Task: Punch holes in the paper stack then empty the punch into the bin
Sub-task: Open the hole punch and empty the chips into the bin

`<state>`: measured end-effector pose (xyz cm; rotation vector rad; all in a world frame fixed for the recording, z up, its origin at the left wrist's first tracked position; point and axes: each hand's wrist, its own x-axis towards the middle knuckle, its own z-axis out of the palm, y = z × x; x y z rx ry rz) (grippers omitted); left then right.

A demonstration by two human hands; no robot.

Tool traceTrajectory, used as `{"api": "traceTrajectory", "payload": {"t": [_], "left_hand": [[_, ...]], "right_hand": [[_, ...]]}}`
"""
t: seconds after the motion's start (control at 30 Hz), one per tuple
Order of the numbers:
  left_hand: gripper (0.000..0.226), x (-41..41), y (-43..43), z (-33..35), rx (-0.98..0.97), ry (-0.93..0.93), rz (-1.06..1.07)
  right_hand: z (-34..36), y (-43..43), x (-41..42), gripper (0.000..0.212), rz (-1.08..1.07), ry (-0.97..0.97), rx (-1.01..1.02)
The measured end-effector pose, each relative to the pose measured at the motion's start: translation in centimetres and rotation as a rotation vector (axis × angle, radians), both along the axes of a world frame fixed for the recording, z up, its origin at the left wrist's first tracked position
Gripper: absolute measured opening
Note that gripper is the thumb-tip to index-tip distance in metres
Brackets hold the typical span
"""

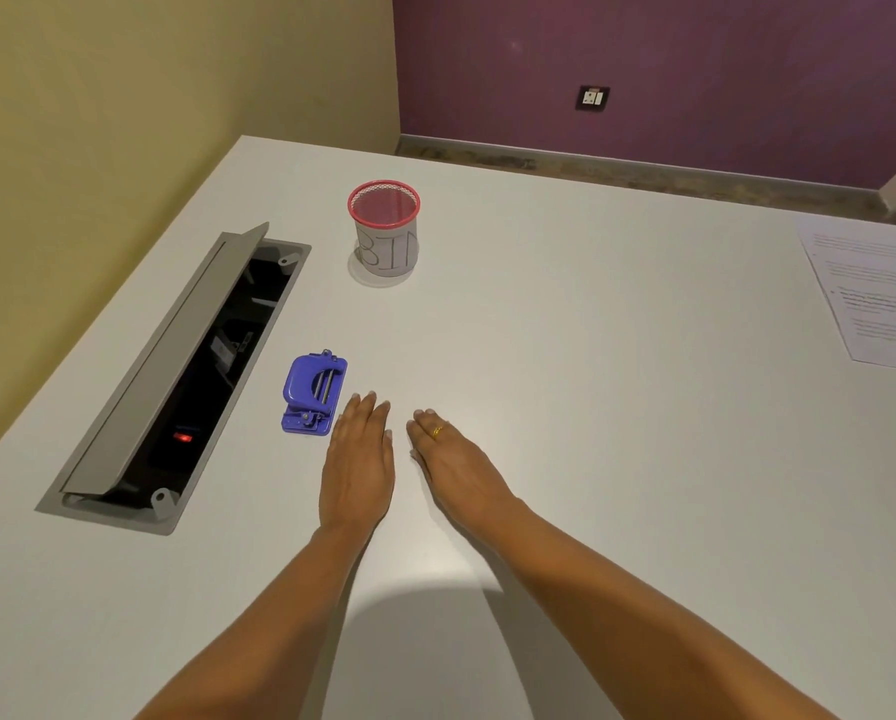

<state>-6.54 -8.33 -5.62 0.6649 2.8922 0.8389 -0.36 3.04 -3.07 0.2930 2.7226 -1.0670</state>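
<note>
A person is leaning both bare forearms out over a white table [591, 387], and both hands are lying flat, palms down, fingers stretched and together, gripping nothing. The left hand [358, 467] is resting just beside the blue hole punch [314, 394], its fingertips reaching up near the punch's lower right corner, though I cannot tell whether they are actually touching it. The right hand [458, 467] is sitting close to the left one, a narrow strip of tabletop showing between them, and a gold ring [437, 431] is shining on one of its fingers. The punch is lying on the table by itself, left of centre. Farther back on the table the bin [385, 228] is standing upright, a small cup with a red mesh rim and a paper band lettered "BIN", well apart from the punch and from both hands. The paper stack [874, 291], printed sheets, is lying at the far right edge of the table, partly running out of sight, far from the hands. To the left of the punch a long grey cable hatch [173, 376] set into the table is standing open, its lid tilted up and a small red light glowing in the dark inside. A wall socket [593, 98] is showing on the purple wall behind.
</note>
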Motion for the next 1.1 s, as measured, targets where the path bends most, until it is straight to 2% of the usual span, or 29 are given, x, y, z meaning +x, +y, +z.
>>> {"api": "traceTrajectory", "payload": {"t": [0.03,0.1,0.33,0.5,0.73,0.87,1.0,1.1], "left_hand": [[0.038,0.0,0.0,0.0,-0.004,0.002,0.006],[0.038,0.0,0.0,0.0,-0.016,0.005,0.011],[0.037,0.1,0.0,-0.1,-0.036,0.027,0.013],[0.038,0.0,0.0,-0.1,-0.051,0.029,0.013],[0.038,0.1,-0.1,0.0,-0.053,0.032,0.007],[0.037,0.1,0.0,0.1,-0.045,0.038,0.012],[0.035,0.0,0.0,0.2,-0.029,0.041,0.02],[0.034,-0.1,0.2,0.2,0.01,0.017,0.041]], "right_hand": [[0.1,-0.3,0.4,0.048,-0.043,-0.015,-0.084],[0.1,-0.7,0.8,0.051,-0.06,0.021,-0.08],[1.6,-1.0,0.9,0.032,0.015,-0.078,0.118],[2.4,-0.8,0.4,0.026,0.098,0.009,0.203],[2.3,-0.4,-0.7,0.023,0.094,0.062,0.191],[2.1,0.9,-1.1,0.018,-0.048,0.063,0.205],[2.1,4.3,-0.9,0.022,-0.324,0.054,0.175],[2.3,6.4,-0.6,0.023,-0.549,0.03,0.035]]}}
